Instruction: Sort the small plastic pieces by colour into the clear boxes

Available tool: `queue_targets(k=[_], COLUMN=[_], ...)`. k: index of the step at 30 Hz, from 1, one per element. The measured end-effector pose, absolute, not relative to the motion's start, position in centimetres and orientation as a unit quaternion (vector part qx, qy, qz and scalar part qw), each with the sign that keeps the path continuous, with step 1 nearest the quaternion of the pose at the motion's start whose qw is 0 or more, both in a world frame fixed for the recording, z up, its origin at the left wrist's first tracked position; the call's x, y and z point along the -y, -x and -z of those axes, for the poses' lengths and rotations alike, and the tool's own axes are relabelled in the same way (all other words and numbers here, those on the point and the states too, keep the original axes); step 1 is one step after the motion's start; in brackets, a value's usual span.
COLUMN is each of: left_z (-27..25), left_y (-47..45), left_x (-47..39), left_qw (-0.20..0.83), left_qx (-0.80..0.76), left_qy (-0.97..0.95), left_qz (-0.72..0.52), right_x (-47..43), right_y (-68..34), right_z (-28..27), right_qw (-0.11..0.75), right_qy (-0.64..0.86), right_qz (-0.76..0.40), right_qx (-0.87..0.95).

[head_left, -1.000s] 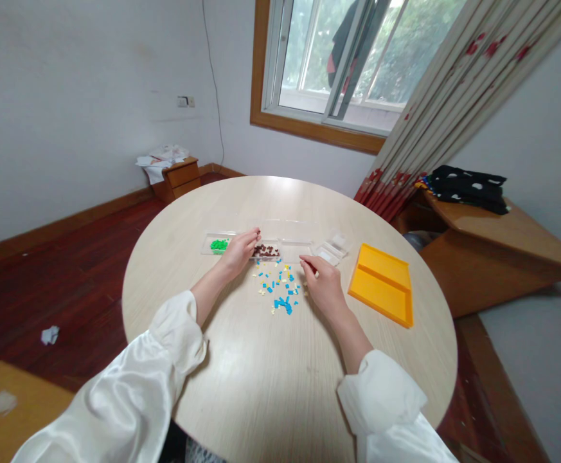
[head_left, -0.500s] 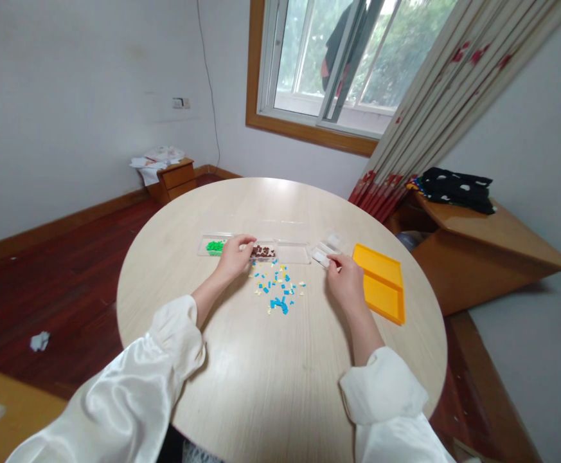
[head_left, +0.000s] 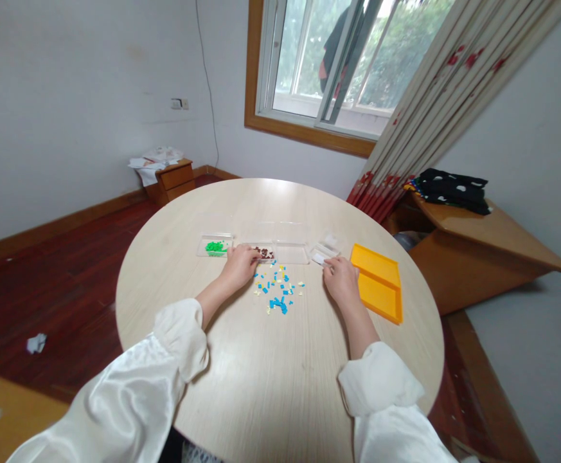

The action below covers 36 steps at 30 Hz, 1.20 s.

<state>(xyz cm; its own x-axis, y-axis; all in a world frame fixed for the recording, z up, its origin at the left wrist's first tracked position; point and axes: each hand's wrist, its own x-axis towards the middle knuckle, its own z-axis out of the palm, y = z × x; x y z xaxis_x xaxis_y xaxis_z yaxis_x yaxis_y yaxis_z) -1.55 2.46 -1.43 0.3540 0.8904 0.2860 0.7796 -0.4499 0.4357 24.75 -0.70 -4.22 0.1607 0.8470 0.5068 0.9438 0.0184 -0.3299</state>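
While left hand (head_left: 240, 262) rests curled at brown-brick tray (head_left: 262, 252), right hand (head_left: 340, 278), right of tray, pinches shut, seemingly on pale piece, over small clear box (head_left: 323, 251); loose bricks (head_left: 278, 292) just before tray.

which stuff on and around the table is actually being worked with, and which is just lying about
In hand: left hand at brown pieces tray; right hand at small clear box; loose blue and yellow pieces; green pieces tray.
Lying about: orange tray; black spotted cloth; crumpled paper.

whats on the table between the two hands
In the head view, a scatter of small blue and pale yellow pieces lies on the bare table between the left hand and right hand.
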Motion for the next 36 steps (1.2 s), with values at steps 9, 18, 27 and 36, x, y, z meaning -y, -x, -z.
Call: queue_targets(k=[9,18,27,36], left_z=[1.7,1.9,1.9,0.6], left_y=[2.1,2.2,2.1,1.7], left_x=[-3.0,-3.1,-2.9,-2.0], left_qw=[0.075,0.079,0.074,0.082], left_qx=[-0.530,-0.529,-0.518,-0.517], left_qy=[-0.810,-0.805,-0.804,-0.796], left_qz=[-0.239,-0.256,-0.281,-0.305], right_x=[1.2,1.4,1.2,1.3], right_y=[-24.8,-20.3,-18.5,-18.5], right_z=[3.1,3.5,3.9,4.0], right_qw=[0.334,0.385,0.330,0.280], right_qy=[0.696,0.522,0.506,0.512], right_qz=[0.080,-0.035,-0.046,-0.044], right_qx=[0.630,0.760,0.795,0.811])
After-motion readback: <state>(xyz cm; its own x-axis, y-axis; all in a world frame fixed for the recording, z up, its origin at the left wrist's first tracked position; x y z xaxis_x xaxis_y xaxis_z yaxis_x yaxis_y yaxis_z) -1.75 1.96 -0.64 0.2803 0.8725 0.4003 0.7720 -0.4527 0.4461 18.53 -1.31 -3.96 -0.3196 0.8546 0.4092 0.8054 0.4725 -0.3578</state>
